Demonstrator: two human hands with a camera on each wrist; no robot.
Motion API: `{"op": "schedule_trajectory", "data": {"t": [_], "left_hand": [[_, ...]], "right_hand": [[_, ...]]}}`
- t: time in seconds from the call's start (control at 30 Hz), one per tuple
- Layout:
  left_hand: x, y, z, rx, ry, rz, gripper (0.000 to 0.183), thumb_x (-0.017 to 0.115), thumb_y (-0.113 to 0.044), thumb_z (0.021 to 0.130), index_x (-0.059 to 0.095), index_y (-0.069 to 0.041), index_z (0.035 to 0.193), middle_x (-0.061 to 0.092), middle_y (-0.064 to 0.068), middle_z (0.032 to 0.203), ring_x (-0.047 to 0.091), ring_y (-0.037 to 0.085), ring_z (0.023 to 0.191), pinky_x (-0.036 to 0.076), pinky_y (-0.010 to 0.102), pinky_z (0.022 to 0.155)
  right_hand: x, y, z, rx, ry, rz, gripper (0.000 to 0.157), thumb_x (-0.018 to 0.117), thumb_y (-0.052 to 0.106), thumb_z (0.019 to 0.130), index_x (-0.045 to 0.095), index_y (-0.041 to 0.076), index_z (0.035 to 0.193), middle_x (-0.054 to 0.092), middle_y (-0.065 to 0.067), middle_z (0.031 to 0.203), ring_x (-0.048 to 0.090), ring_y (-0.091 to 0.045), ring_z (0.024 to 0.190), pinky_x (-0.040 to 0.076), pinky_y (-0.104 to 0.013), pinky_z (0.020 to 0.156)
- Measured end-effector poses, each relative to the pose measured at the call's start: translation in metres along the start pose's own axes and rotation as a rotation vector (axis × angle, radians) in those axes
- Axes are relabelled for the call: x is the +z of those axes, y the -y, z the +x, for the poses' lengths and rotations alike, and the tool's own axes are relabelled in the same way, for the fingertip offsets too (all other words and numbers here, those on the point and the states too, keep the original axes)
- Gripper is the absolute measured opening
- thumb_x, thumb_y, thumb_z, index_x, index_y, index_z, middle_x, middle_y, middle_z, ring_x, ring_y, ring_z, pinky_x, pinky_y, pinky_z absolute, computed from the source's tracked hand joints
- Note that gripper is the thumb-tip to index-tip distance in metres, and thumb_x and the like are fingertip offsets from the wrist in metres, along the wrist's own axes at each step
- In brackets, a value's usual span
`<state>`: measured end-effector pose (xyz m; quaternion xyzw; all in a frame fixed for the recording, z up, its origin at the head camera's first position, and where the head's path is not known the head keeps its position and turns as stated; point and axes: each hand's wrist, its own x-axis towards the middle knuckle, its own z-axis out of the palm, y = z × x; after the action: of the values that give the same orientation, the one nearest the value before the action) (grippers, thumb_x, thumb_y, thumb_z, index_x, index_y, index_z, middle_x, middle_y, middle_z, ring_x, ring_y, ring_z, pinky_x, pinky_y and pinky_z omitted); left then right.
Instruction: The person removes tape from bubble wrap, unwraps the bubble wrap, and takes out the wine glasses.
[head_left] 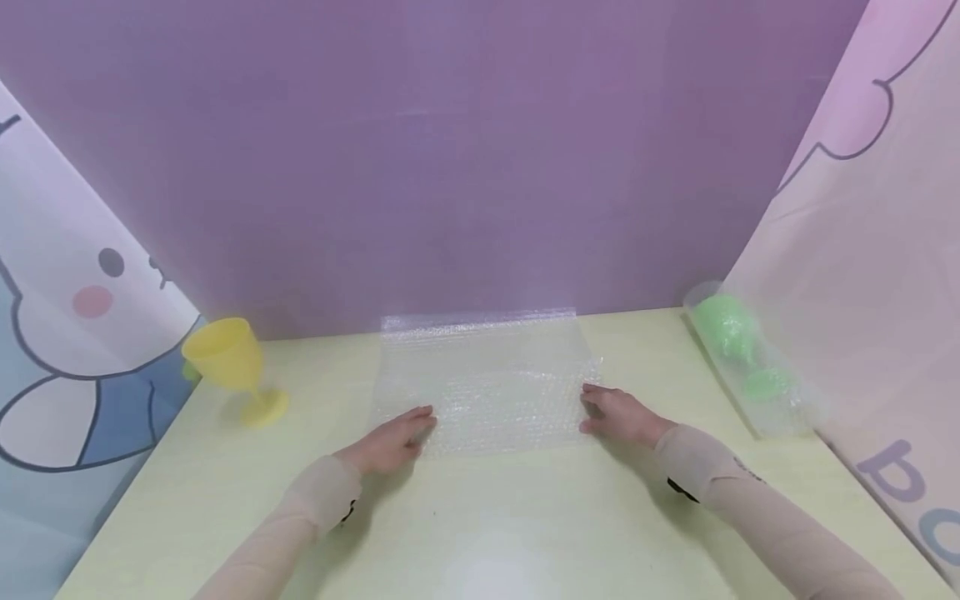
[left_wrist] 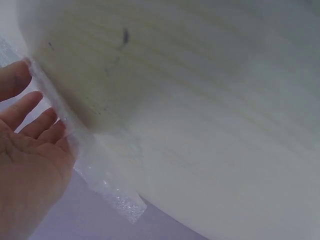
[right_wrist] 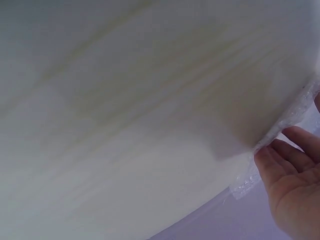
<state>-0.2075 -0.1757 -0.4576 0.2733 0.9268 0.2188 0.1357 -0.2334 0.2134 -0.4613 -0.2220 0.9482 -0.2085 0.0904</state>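
A clear bubble wrap sheet (head_left: 487, 379) lies flat at the back middle of the table, its far edge near the purple wall. At its near left corner, my left hand (head_left: 390, 442) touches the edge with loosely bent fingers. My right hand (head_left: 621, 415) is at the right edge, thumb and fingers apart. In the left wrist view, the fingertips (left_wrist: 33, 100) meet the wrap's edge (left_wrist: 107, 187), and the thumb stands apart from them. The right wrist view shows fingers (right_wrist: 295, 155) against the crinkled edge (right_wrist: 245, 185), with the thumb mostly out of frame.
A yellow plastic goblet (head_left: 225, 354) stands at the table's left edge, something small and green behind it. On the right lies a green goblet (head_left: 727, 325) in a clear bubble wrap pouch (head_left: 783, 421). Printed cloth walls (head_left: 862, 333) border both sides; a purple wall (head_left: 465, 167) closes the back.
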Motion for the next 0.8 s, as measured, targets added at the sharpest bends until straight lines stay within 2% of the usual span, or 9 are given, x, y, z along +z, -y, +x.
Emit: {"op": "schedule_trajectory", "data": {"t": [0.13, 0.23, 0.3, 0.63, 0.8], "left_hand": [[0.001, 0.0005, 0.0002, -0.01, -0.009, -0.012, 0.047, 0.051, -0.002, 0.09, 0.039, 0.005, 0.134, 0.027, 0.021, 0.147, 0.023, 0.037, 0.136, 0.02, 0.051, 0.112], [0.0025, 0.001, 0.0005, -0.004, -0.01, -0.018, 0.047, 0.05, -0.002, 0.09, 0.039, 0.005, 0.134, 0.027, 0.021, 0.147, 0.023, 0.037, 0.136, 0.02, 0.051, 0.112], [0.0036, 0.0013, 0.0009, 0.004, -0.013, -0.014, 0.046, 0.05, -0.003, 0.09, 0.039, 0.005, 0.134, 0.027, 0.021, 0.147, 0.024, 0.037, 0.136, 0.021, 0.051, 0.112], [0.0092, 0.0053, -0.0011, 0.02, -0.034, -0.012, 0.044, 0.05, -0.004, 0.091, 0.042, 0.003, 0.134, 0.027, 0.022, 0.147, 0.025, 0.039, 0.135, 0.022, 0.053, 0.11], [0.0082, 0.0034, -0.0007, 0.031, -0.054, -0.005, 0.043, 0.049, -0.007, 0.092, 0.042, 0.003, 0.134, 0.027, 0.023, 0.146, 0.025, 0.038, 0.135, 0.023, 0.052, 0.11]], "right_hand": [[-0.0009, -0.0011, 0.002, 0.008, 0.005, 0.01, 0.046, 0.063, 0.024, 0.086, 0.054, -0.01, 0.115, 0.034, -0.028, 0.141, 0.033, -0.044, 0.128, 0.03, -0.053, 0.107], [-0.0001, -0.0028, 0.0016, 0.024, 0.016, 0.027, 0.058, 0.063, 0.025, 0.086, 0.045, -0.011, 0.127, 0.032, -0.027, 0.142, 0.031, -0.044, 0.13, 0.028, -0.052, 0.108], [0.001, -0.0045, 0.0009, 0.029, 0.013, 0.034, 0.06, 0.063, 0.026, 0.086, 0.043, -0.012, 0.129, 0.032, -0.026, 0.142, 0.031, -0.043, 0.13, 0.027, -0.052, 0.108], [0.0085, -0.0081, -0.0025, 0.0, -0.035, 0.054, 0.056, 0.064, 0.025, 0.086, 0.047, -0.011, 0.125, 0.035, -0.026, 0.141, 0.033, -0.042, 0.129, 0.03, -0.052, 0.107], [0.0058, -0.0059, -0.003, -0.033, -0.068, 0.026, 0.05, 0.062, 0.02, 0.087, 0.05, -0.011, 0.123, 0.039, -0.026, 0.138, 0.036, -0.043, 0.127, 0.031, -0.053, 0.105]]}}
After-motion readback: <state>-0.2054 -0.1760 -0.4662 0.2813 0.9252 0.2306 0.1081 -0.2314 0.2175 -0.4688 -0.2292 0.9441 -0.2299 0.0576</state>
